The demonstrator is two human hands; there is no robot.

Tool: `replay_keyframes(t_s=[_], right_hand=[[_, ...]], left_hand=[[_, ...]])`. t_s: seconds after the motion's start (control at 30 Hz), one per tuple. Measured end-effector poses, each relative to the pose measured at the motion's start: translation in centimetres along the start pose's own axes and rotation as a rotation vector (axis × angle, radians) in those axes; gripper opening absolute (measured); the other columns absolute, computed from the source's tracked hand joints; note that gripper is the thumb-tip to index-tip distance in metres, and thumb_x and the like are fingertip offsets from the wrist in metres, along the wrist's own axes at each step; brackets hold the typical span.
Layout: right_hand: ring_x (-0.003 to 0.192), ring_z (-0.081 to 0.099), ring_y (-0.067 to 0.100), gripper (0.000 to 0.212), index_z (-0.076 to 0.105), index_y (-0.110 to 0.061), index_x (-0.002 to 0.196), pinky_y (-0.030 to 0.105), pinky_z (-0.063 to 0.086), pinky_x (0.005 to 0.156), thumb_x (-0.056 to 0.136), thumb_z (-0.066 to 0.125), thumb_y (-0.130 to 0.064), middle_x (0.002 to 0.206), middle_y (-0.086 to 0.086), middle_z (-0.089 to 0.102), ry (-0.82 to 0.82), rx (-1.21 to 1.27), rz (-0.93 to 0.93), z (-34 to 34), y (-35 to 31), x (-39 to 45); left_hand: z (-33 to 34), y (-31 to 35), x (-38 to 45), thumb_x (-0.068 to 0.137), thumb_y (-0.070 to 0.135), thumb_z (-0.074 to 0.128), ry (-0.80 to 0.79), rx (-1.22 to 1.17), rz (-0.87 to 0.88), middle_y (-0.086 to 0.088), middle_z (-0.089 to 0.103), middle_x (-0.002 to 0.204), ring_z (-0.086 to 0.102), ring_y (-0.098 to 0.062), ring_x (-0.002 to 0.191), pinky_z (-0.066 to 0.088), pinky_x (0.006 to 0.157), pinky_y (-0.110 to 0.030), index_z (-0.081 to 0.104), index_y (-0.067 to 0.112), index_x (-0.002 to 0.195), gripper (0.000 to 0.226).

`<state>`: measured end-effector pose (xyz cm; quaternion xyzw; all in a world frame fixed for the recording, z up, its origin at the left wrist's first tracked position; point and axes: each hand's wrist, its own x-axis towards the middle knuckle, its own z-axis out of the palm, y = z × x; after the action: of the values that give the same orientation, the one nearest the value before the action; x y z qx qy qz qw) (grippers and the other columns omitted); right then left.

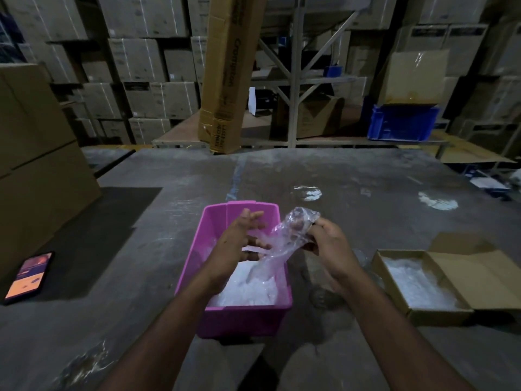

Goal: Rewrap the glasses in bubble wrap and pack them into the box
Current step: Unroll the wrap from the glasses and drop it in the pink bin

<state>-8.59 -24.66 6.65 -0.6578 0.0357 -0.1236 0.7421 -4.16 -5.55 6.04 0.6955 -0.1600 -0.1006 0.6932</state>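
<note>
A person's 2 bare hands work above a pink plastic bin (197, 266) that sits near the middle of a grey, dusty table (141, 221), toward its front edge. The right hand (328, 244) has its fingers curled round the upper end of a glass wrapped in clear bubble wrap (284, 235), held tilted over the bin's right side. The left hand (239, 238) is spread, fingers straight and apart, its fingertips at the loose lower tail of wrap; it grips nothing firmly. White packing material fills the bin's bottom. An open cardboard box (439, 314) with white padding inside stands near the table's right edge, well apart from the bin. A lit phone (28, 275) lies near the left edge.

The bundle looks light, but the glass inside is likely fragile and the film slippery. It is probably safest taken round its thick middle, with the loose tail tucked first.
</note>
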Motion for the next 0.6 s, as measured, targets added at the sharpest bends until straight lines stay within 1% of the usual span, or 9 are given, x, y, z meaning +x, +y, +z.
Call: replay_keyframes(t_s=[0.07, 0.13, 0.17, 0.23, 0.33, 0.4, 0.47, 0.53, 0.6], right_hand=[[0.081, 0.069, 0.018, 0.025, 0.071, -0.008, 0.098, 0.03, 0.057, 0.077, 0.101, 0.046, -0.004, 0.089, 0.009, 0.074, 0.051, 0.078, 0.016, -1.1, -0.3, -0.2], [0.083, 0.068, 0.018, 0.024, 0.068, -0.01, 0.099, 0.031, 0.057, 0.078, 0.102, 0.044, -0.006, 0.089, 0.008, 0.073, 0.096, 0.14, 0.031, -2.4, -0.6, -0.5], [0.085, 0.068, 0.019, 0.024, 0.068, -0.009, 0.1, 0.033, 0.056, 0.08, 0.102, 0.044, -0.006, 0.091, 0.009, 0.073, 0.115, 0.163, 0.043, -3.1, -0.6, -0.6], [0.089, 0.069, 0.021, 0.025, 0.068, -0.009, 0.103, 0.037, 0.055, 0.083, 0.102, 0.043, -0.006, 0.094, 0.011, 0.074, 0.156, 0.179, 0.069, -4.4, -0.7, -1.0], [0.099, 0.069, 0.024, 0.031, 0.068, -0.011, 0.11, 0.038, 0.055, 0.085, 0.107, 0.041, -0.024, 0.106, 0.013, 0.075, 0.221, 0.198, 0.124, -6.7, -0.6, -1.5], [0.108, 0.069, 0.025, 0.051, 0.064, -0.013, 0.121, 0.043, 0.053, 0.094, 0.103, 0.037, -0.052, 0.115, 0.012, 0.074, 0.185, 0.218, 0.189, -8.5, -0.2, -1.9], [0.113, 0.068, 0.027, 0.064, 0.058, -0.016, 0.13, 0.049, 0.051, 0.099, 0.091, 0.044, -0.066, 0.119, 0.01, 0.073, 0.132, 0.199, 0.209, -10.0, 0.0, -2.5], [0.11, 0.07, 0.029, 0.057, 0.06, -0.012, 0.124, 0.05, 0.053, 0.097, 0.087, 0.06, -0.055, 0.112, 0.01, 0.075, 0.131, 0.097, 0.164, -10.7, 0.1, -3.1], [0.101, 0.073, 0.028, 0.037, 0.064, -0.008, 0.113, 0.047, 0.055, 0.093, 0.088, 0.07, -0.034, 0.101, 0.01, 0.077, 0.195, -0.024, 0.103, -11.0, 0.1, -3.6]], left_hand=[[0.9, -0.2, 0.5, 0.099, 0.033, 0.058, -0.039, 0.069, 0.037, -0.006, 0.071, 0.112, 0.072, -0.021, 0.094, 0.061, 0.079, -0.033, 0.065, 0.023, 0.122, 0.025], [1.7, -0.8, 1.0, 0.093, 0.016, 0.072, -0.061, 0.219, 0.074, -0.003, 0.072, 0.102, 0.07, -0.015, 0.09, 0.059, 0.081, -0.029, 0.07, 0.021, 0.112, 0.02], [2.2, -0.9, 1.0, 0.089, 0.013, 0.076, -0.056, 0.277, 0.09, -0.001, 0.073, 0.095, 0.067, -0.011, 0.083, 0.057, 0.078, -0.024, 0.072, 0.02, 0.105, 0.017], [3.3, -0.8, 1.0, 0.087, 0.018, 0.079, -0.05, 0.307, 0.117, -0.004, 0.068, 0.08, 0.058, -0.007, 0.071, 0.05, 0.069, -0.018, 0.073, 0.017, 0.09, 0.007], [4.8, -0.8, 1.6, 0.085, 0.029, 0.08, -0.043, 0.299, 0.136, -0.003, 0.062, 0.074, 0.053, -0.009, 0.07, 0.045, 0.066, -0.016, 0.068, 0.016, 0.081, 0.018], [5.6, -0.7, 2.1, 0.083, 0.03, 0.082, -0.044, 0.242, 0.111, 0.005, 0.065, 0.084, 0.06, -0.009, 0.078, 0.05, 0.071, -0.016, 0.063, 0.013, 0.082, 0.025], [6.5, -0.6, 2.5, 0.082, 0.03, 0.082, -0.083, 0.196, 0.085, 0.007, 0.07, 0.096, 0.067, -0.013, 0.088, 0.056, 0.081, -0.024, 0.062, 0.01, 0.086, 0.029], [7.3, -0.4, 2.6, 0.085, 0.027, 0.08, -0.143, 0.174, 0.096, 0.004, 0.064, 0.083, 0.06, -0.014, 0.077, 0.052, 0.075, -0.025, 0.059, 0.011, 0.082, 0.026], [8.1, -0.2, 2.8, 0.089, 0.022, 0.076, -0.193, 0.125, 0.092, -0.007, 0.057, 0.076, 0.055, -0.016, 0.074, 0.047, 0.071, -0.028, 0.058, 0.008, 0.083, 0.023]])
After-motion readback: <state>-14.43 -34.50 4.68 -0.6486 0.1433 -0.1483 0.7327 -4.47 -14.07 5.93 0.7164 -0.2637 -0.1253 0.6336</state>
